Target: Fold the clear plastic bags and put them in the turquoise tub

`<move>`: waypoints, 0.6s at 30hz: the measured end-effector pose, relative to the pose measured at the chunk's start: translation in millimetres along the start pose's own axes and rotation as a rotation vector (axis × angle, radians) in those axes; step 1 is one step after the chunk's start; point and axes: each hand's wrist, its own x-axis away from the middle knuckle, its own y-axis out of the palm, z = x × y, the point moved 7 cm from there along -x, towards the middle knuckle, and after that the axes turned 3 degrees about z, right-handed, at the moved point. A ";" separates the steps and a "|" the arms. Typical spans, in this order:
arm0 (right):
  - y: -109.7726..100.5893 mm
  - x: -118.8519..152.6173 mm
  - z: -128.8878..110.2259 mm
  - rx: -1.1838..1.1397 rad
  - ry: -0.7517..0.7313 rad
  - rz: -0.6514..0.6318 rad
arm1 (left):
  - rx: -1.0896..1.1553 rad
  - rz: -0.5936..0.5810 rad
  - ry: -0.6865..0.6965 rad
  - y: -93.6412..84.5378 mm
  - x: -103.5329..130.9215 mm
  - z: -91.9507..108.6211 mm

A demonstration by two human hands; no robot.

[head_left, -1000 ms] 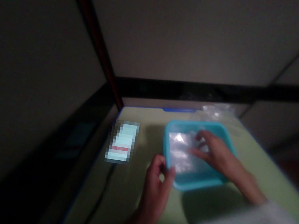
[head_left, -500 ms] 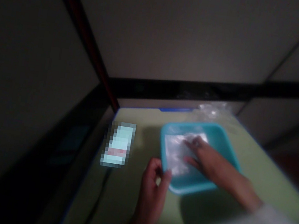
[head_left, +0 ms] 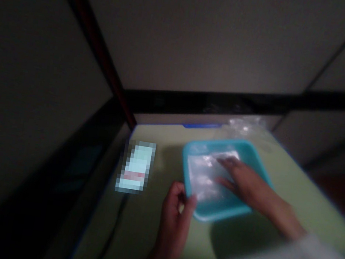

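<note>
A turquoise basket (head_left: 211,217) stands on the yellow-green table (head_left: 163,145). Inside it, against its left part, lies a shiny whitish plastic packet (head_left: 201,173). My left hand (head_left: 177,212) grips the basket's near left rim between thumb and fingers. Over the packet, my right hand (head_left: 243,179) reaches in from the right with thumb and fingers apart; its fingertips are at the packet's surface, and blur hides whether they touch it.
A lit phone (head_left: 137,167), pixelated, lies on the left of the table with a dark cable (head_left: 114,229) running from it. Crumpled clear plastic (head_left: 244,127) sits behind the basket. A pale wall (head_left: 204,43) rises behind the table.
My right hand's fingers have straightened and spread over the packet. The basket has shifted very slightly left and up in view, with my left hand still on its rim.
</note>
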 end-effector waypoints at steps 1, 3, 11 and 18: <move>1.2 -0.5 0.4 -0.003 -0.008 -0.009 | -0.002 0.000 0.002 -0.2 0.1 -0.1; 2.4 -1.0 1.0 0.001 -0.015 -0.017 | -0.005 0.003 0.006 -0.8 0.2 -0.7; -12.5 2.7 -4.0 0.023 0.039 -0.011 | -0.017 0.022 -0.001 -3.1 -0.7 -2.3; -12.1 2.4 -6.7 -0.052 -0.056 -0.038 | -0.003 0.022 0.002 -3.2 -1.3 -1.1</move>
